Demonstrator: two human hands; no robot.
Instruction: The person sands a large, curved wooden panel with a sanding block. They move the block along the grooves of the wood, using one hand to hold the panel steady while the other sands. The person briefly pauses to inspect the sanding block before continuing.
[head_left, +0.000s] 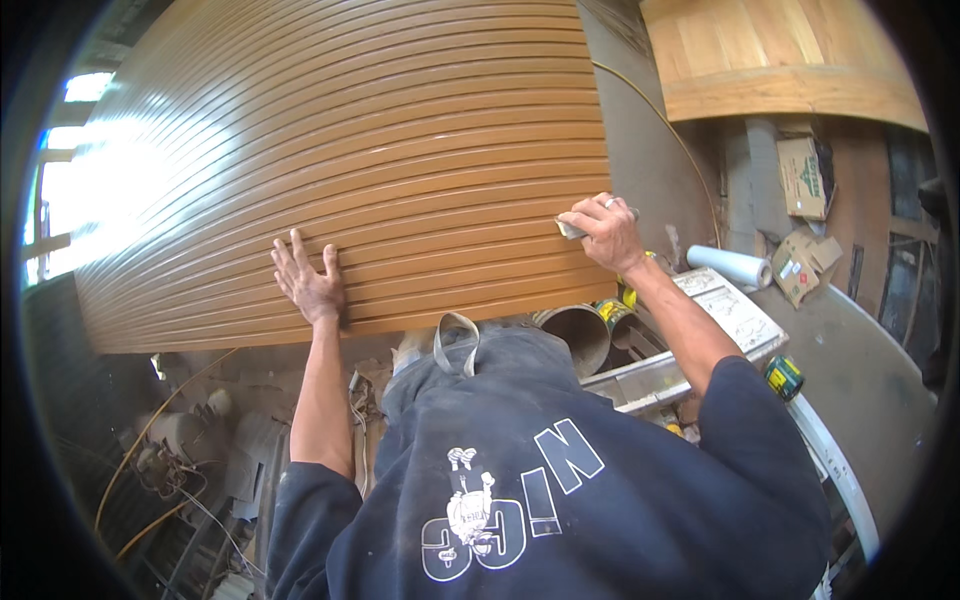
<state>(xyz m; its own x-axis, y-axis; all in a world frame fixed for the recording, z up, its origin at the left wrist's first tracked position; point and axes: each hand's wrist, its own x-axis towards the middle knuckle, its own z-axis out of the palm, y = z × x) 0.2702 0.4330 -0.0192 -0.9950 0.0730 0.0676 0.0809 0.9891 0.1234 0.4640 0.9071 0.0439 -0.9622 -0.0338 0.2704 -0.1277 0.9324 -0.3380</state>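
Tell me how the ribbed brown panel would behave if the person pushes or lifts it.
The ribbed brown panel probably stays stiff: its long grooved slats run unbroken. It looks large, so likely awkward for one person. Its glossy face may be slippery under the flat left hand; the right hand grips its edge.
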